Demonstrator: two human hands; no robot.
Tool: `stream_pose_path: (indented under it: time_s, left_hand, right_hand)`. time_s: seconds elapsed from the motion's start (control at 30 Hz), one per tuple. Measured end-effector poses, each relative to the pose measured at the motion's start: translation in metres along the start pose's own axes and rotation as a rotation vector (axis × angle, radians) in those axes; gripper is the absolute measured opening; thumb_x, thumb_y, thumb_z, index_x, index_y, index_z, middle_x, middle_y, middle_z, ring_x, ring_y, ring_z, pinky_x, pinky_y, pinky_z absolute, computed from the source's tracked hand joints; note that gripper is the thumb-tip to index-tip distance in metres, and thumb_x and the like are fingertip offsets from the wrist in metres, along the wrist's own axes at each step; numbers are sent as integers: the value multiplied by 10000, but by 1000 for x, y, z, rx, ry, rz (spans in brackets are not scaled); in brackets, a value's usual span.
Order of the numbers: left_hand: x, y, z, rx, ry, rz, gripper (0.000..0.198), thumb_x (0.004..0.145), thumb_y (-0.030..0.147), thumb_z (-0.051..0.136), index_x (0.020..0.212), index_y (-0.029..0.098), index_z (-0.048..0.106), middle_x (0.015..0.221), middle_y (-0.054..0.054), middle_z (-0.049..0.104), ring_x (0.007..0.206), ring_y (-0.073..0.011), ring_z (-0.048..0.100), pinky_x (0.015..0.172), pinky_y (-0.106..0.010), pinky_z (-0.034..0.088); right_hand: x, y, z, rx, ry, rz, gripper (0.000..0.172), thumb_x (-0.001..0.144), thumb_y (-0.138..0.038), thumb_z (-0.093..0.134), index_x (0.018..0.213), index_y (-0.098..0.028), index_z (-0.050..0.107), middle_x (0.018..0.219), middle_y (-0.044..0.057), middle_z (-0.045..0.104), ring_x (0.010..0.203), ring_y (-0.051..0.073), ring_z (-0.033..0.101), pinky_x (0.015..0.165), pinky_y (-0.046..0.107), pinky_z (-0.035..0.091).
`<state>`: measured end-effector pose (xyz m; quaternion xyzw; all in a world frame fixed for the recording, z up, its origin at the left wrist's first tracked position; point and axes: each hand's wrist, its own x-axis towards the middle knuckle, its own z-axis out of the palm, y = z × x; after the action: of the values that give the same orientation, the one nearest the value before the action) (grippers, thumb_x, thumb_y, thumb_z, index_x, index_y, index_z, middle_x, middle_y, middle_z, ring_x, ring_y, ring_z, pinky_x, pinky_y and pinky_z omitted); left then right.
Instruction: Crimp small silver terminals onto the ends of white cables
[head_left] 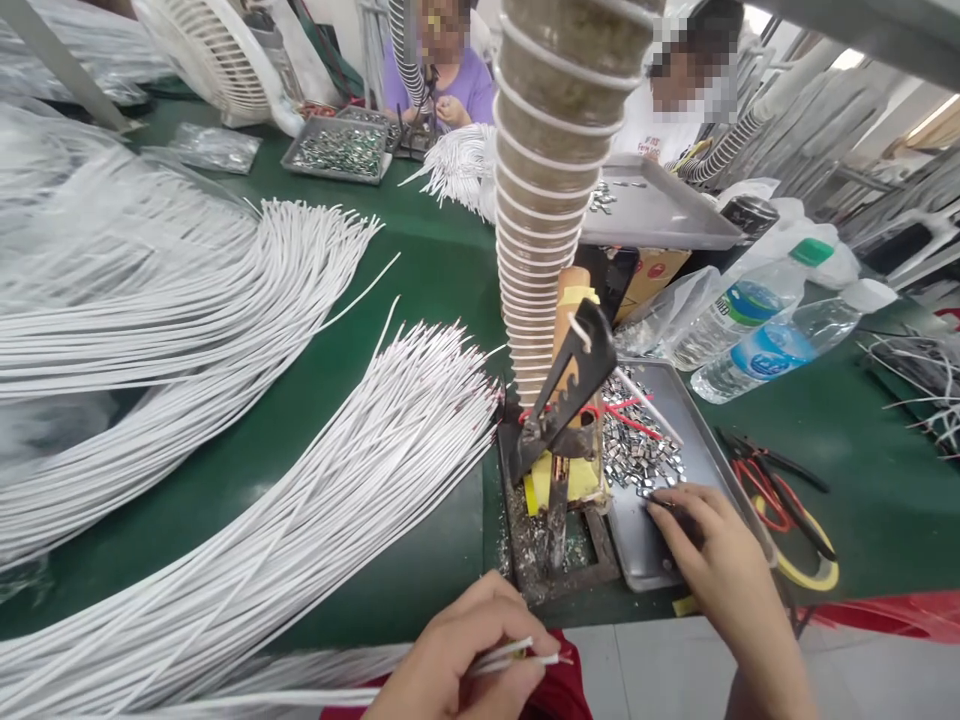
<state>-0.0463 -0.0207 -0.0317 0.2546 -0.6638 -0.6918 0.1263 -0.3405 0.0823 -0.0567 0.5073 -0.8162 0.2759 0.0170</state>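
My left hand (480, 650) is closed around white cables (517, 650) at the bottom centre; their cut ends, with thin coloured wires showing, stick out past the fingertips. My right hand (720, 560) reaches over a grey metal tray (637, 555). Its thumb and forefinger pinch a small metal connector (646, 493) at the near edge of a pile of connectors (641, 435). Between the hands stands a soldering iron (574, 330) with an orange handle, held upright in a dirty metal stand (517, 560). A yellow sponge-like piece (581, 485) sits at the stand.
A thick ribbed hose (555, 150) rises behind the stand. Bundled white cables (360, 430) cover the left of the green table (442, 270). To the right are water bottles (780, 345), pliers (787, 490) and yellow tape (817, 575). Two people sit opposite, near a fan (217, 60).
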Motion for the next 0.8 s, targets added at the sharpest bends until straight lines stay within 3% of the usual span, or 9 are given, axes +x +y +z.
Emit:
stream_pose_path:
  time_s: [0.17,0.23,0.37,0.43,0.6,0.8]
  left_hand:
    - [1,2,-1,-30,39,-79,186,962,295,591,887,169,706,931,-52,613,852,-167,596,782,-259,421]
    - [1,3,0,-31,73,-121,196,964,298,575,882,161,689,926,-50,605,830,-163,580,759,-263,413]
    - [4,6,0,-59,94,-127,199,947,299,579,842,149,658,879,-38,577,752,-147,524,679,-259,388]
    - [6,9,-1,-73,117,-119,186,939,278,583,822,148,646,859,-31,567,743,-142,507,676,-256,387]
    - [13,17,-3,-113,150,-61,144,911,209,597,778,156,611,855,-19,541,768,-138,500,700,-248,395]
    - [14,21,1,-278,101,-57,97,892,216,605,826,148,586,933,-62,622,858,-166,572,801,-278,451]
  right_hand:
    - [6,-1,2,5,-81,-57,262,921,-431,551,823,-226,683,925,43,685,844,206,694,756,336,527]
    - [3,-7,0,37,-41,-114,241,949,-408,541,857,-223,664,916,35,688,831,183,682,755,305,527]
    - [-13,-26,-2,135,99,-90,114,983,-321,581,993,-230,648,908,14,686,785,131,647,716,220,517]
    - [-23,-40,-1,263,99,-138,65,969,-250,610,1020,-228,642,944,28,688,838,135,657,724,205,530]
    - [-41,-81,12,551,17,-364,199,896,-63,613,1046,-193,634,921,47,700,812,132,677,658,194,551]
    - [-50,-100,26,618,31,-422,243,863,-12,621,1042,-176,632,865,43,683,792,139,676,749,261,560]
